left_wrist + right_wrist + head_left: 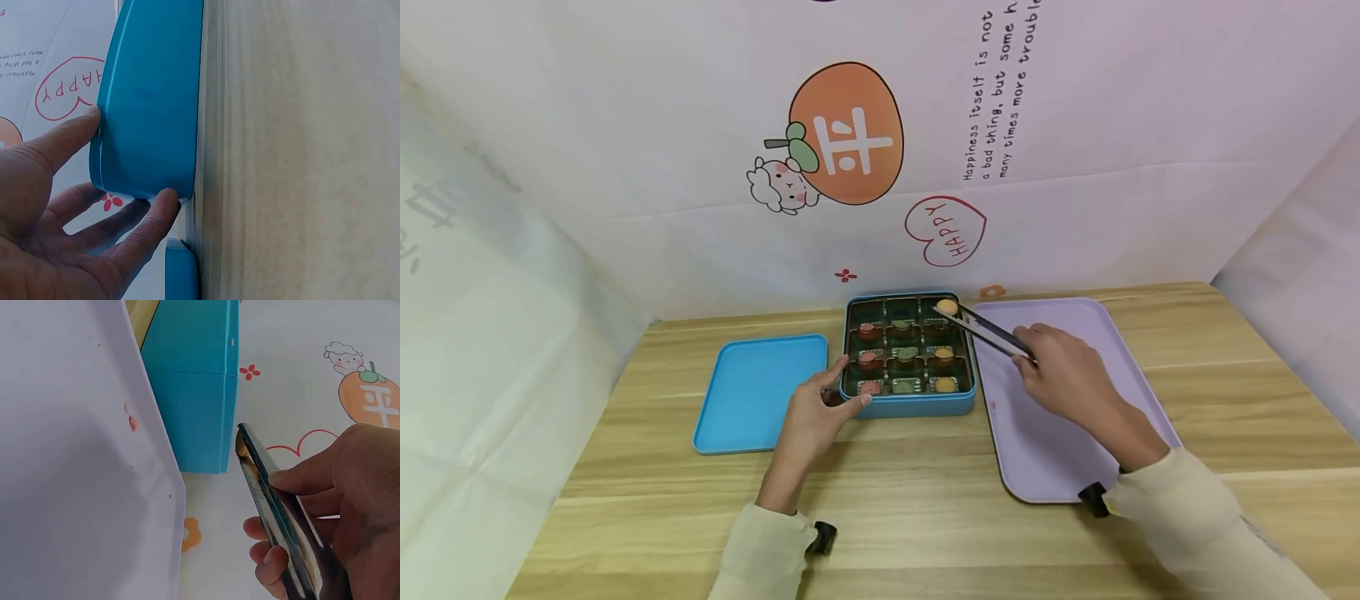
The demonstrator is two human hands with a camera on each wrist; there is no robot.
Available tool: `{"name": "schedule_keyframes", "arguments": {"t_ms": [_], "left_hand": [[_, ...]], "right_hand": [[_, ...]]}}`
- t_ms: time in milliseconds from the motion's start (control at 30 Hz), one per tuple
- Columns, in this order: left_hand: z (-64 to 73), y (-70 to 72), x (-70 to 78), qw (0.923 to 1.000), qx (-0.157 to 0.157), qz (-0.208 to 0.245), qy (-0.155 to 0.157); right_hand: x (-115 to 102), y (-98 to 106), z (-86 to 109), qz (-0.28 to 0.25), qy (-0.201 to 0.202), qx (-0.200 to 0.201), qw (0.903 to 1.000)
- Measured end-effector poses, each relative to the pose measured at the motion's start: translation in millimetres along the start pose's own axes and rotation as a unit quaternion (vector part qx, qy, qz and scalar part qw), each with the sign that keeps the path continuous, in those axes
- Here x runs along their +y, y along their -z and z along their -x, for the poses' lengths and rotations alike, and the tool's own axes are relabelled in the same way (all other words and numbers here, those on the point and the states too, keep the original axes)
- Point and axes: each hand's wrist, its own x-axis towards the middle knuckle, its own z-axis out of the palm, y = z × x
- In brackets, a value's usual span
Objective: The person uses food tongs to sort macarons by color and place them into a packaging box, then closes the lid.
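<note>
My right hand (1067,371) holds metal tongs (992,327), whose tips pinch a small round yellow cookie (947,307) over the back right compartment of a blue tin box (917,406). Several pink cookies (870,388), green cookies (902,387) and yellow cookies (945,384) sit in the box's dark divided insert, a column for each colour. At the box's front left corner, my left hand (812,417) grips it, thumb on the front rim and fingers along the left side. From the right wrist, the tongs' tips (242,440) show above the rim, thumb and fingers squeezing the arms.
On the left a flat blue lid (760,393) lies on the wooden table (910,500). A purple tray (1045,442) with a few crumbs stands close against the box's right side. Behind everything hangs a white printed cloth (700,167).
</note>
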Motion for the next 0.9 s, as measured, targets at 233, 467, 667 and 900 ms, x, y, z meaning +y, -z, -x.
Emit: {"name": "schedule_keyframes", "arguments": {"t_ms": [233, 467, 667, 900], "left_hand": [[0.6, 0.2, 1.5, 1.0000, -0.001, 0.001, 0.006], [0.1, -0.4, 1.4, 0.9999, -0.005, 0.004, 0.011], [-0.2, -0.3, 0.6, 1.0000, -0.002, 0.006, 0.008], [0.1, 0.2, 0.6, 1.0000, -0.002, 0.005, 0.001]], "right_hand": [[-1, -6, -6.8, -0.004, -0.011, -0.011, 0.9999], [0, -11, -10.4, -0.002, -0.016, -0.017, 0.9997], [-2, -12, -10.4, 0.004, -0.022, -0.022, 0.9995], [-5, -12, -9.7, 0.012, -0.027, -0.026, 0.9992]]}}
